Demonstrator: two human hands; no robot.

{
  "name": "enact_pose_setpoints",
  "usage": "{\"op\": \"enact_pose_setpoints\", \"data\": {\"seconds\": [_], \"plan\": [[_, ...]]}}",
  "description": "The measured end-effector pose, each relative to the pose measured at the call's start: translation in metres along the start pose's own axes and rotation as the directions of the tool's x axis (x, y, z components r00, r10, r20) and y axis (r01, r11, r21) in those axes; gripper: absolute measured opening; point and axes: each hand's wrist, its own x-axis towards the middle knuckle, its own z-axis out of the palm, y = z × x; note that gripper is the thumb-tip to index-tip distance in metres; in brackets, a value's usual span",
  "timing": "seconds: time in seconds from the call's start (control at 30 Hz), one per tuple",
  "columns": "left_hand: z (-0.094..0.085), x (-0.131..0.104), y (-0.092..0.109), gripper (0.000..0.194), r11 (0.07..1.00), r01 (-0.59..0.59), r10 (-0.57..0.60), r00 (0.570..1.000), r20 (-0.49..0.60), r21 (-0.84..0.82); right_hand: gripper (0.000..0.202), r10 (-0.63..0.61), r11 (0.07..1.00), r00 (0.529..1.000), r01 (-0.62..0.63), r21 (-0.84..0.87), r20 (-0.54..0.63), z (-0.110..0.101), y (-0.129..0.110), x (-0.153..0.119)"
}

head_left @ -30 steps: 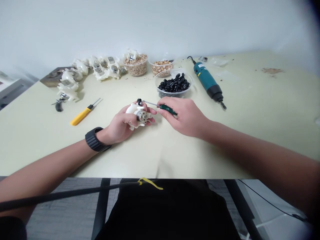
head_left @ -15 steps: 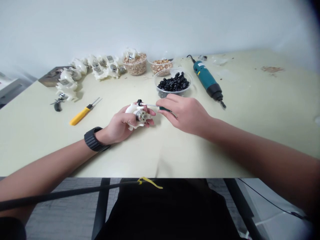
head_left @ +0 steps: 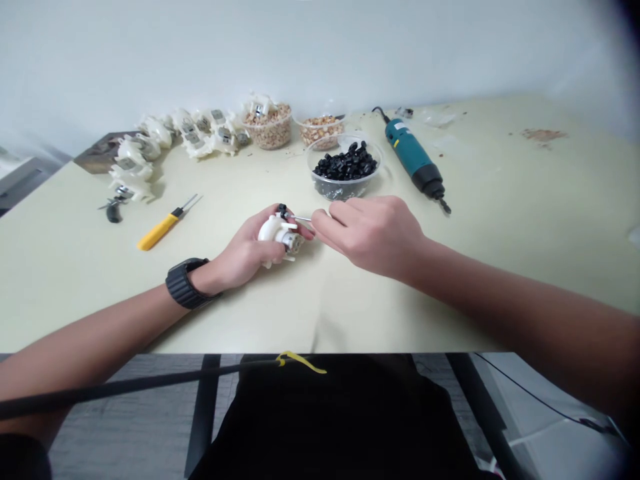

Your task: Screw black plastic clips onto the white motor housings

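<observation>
My left hand (head_left: 245, 255) is wrapped round a white plastic housing (head_left: 270, 230) that has a round metal motor (head_left: 291, 242) set in its right side. On the housing's top edge sits a small black part (head_left: 283, 210), close to my left fingertips. My right hand (head_left: 367, 233) is closed round a screwdriver, whose thin metal shaft (head_left: 301, 219) points left at the black part; its handle is hidden inside my fingers. Whether the tip touches the black part is too small to tell.
Behind my hands are a clear bowl of black parts (head_left: 345, 165) and two tubs of small brown pieces (head_left: 270, 133). A green rotary tool (head_left: 413, 157) lies right. To the left are a yellow-handled tool (head_left: 161, 232), small cutters (head_left: 114, 211) and several white housings (head_left: 133, 175).
The white housing has turned and tilted in my left hand. My right hand has rolled over, so the screwdriver's green handle, visible before, is now covered by my fingers.
</observation>
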Motion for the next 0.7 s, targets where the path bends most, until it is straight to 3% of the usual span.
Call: {"op": "enact_pose_setpoints", "data": {"seconds": [0.23, 0.37, 0.43, 0.53, 0.63, 0.7], "plan": [[0.003, -0.002, 0.002, 0.04, 0.995, 0.023, -0.022, 1.0, -0.004, 0.101, 0.043, 0.037, 0.998, 0.999, -0.037, 0.057, -0.009, 0.012, 0.003, -0.006], [0.006, -0.004, 0.004, 0.041, 0.986, 0.011, -0.009, 1.0, -0.017, 0.169, 0.036, 0.137, 0.946, 0.99, -0.118, 0.301, -0.043, 0.016, 0.002, -0.006], [0.006, -0.005, 0.003, 0.041, 0.979, -0.006, 0.012, 1.0, -0.029, 0.205, 0.031, 0.234, 0.851, 0.972, -0.203, 0.485, -0.004, 0.015, 0.0, -0.005], [0.006, -0.005, 0.0, 0.042, 0.971, -0.04, 0.046, 0.999, -0.022, 0.236, 0.024, 0.353, 0.623, 0.927, -0.334, 0.707, 0.127, 0.013, -0.003, -0.002], [0.006, -0.004, -0.002, 0.042, 0.965, -0.074, 0.079, 0.997, -0.012, 0.25, 0.021, 0.379, 0.398, 0.871, -0.458, 0.795, 0.312, 0.012, -0.001, 0.0], [0.005, -0.003, -0.002, 0.041, 0.962, -0.081, 0.087, 0.996, -0.009, 0.261, 0.024, 0.369, 0.333, 0.837, -0.524, 0.784, 0.403, 0.012, 0.001, 0.0]]}}
